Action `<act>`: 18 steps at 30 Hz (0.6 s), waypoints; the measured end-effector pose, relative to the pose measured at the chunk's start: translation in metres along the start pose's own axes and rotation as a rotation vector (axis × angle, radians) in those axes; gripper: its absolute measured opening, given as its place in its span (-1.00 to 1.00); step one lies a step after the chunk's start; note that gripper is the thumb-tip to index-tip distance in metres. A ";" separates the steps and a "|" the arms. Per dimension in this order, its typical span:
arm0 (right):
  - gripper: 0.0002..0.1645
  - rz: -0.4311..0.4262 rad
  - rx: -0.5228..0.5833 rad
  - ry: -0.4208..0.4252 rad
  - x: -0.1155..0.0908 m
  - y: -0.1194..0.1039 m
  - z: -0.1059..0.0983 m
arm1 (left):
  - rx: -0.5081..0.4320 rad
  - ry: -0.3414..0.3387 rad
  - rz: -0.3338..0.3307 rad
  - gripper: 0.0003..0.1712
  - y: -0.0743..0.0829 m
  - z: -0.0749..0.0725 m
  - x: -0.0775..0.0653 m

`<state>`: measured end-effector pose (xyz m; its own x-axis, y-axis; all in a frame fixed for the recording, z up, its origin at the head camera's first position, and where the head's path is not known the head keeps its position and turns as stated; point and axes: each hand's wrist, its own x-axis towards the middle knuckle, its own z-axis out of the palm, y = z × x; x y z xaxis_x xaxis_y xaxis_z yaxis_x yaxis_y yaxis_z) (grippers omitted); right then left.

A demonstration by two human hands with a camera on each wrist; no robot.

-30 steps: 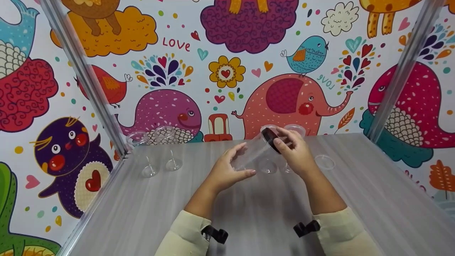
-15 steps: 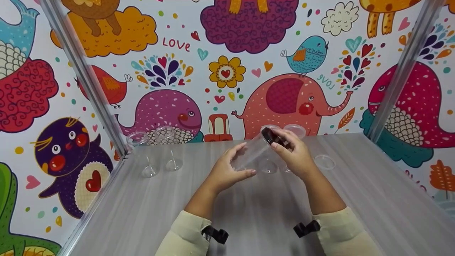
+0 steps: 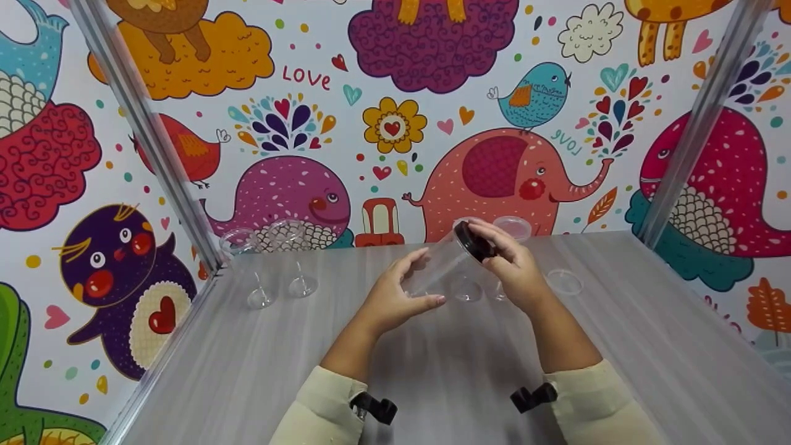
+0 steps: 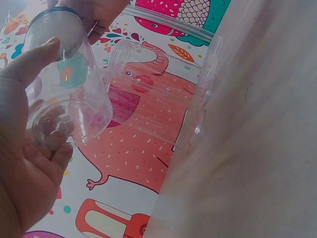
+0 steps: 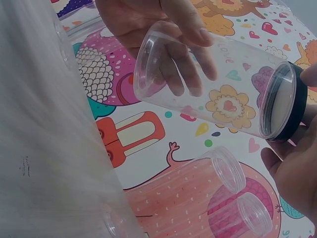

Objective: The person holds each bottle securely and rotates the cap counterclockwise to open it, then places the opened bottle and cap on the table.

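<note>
A clear plastic jar [image 3: 435, 264] is held tilted above the table, its mouth up and to the right. My left hand [image 3: 390, 298] grips the lower body; in the left wrist view the thumb lies along the jar's side and the fingers show behind the clear wall. On the mouth sits a black lid [image 3: 474, 242], which my right hand [image 3: 518, 267] holds by its edge between thumb and fingers. The right wrist view shows the lid [image 5: 298, 106] seated around the rim, a pale disc inside it. Nothing shows inside the jar.
Two clear jars, a left one [image 3: 245, 262] and a right one [image 3: 298, 262], stand uncapped at the back left. Two more, one showing its base [image 3: 466, 289] and one its rim [image 3: 516, 228], stand behind my hands. A clear ring-shaped piece [image 3: 565, 282] lies at right. A patterned wall [image 3: 383, 49] closes the back.
My right hand's fingers and thumb have shifted around the black lid, with more of its side now showing. The left hand and the jar have stayed in place.
</note>
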<state>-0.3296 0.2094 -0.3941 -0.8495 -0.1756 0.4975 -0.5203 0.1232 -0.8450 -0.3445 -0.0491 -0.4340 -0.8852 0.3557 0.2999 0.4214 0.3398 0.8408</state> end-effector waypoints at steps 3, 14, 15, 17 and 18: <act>-0.25 0.001 0.001 -0.004 0.000 0.000 0.000 | 0.000 0.001 -0.001 0.10 -0.001 0.000 0.000; -0.44 0.033 -0.234 0.067 0.002 0.000 -0.001 | 0.001 0.004 -0.001 0.13 0.000 0.001 0.001; -0.42 0.051 -0.269 0.080 0.002 0.000 -0.002 | 0.000 0.001 0.001 0.14 0.000 0.001 0.001; -0.40 0.087 -0.326 0.098 0.002 0.000 -0.002 | -0.006 -0.002 0.001 0.15 0.000 0.001 0.000; -0.38 0.104 -0.346 0.104 0.002 0.000 -0.002 | -0.004 -0.003 -0.001 0.14 0.000 0.001 0.000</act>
<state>-0.3314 0.2111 -0.3924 -0.8946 -0.0467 0.4444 -0.4140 0.4608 -0.7850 -0.3442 -0.0477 -0.4341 -0.8849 0.3578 0.2982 0.4201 0.3365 0.8428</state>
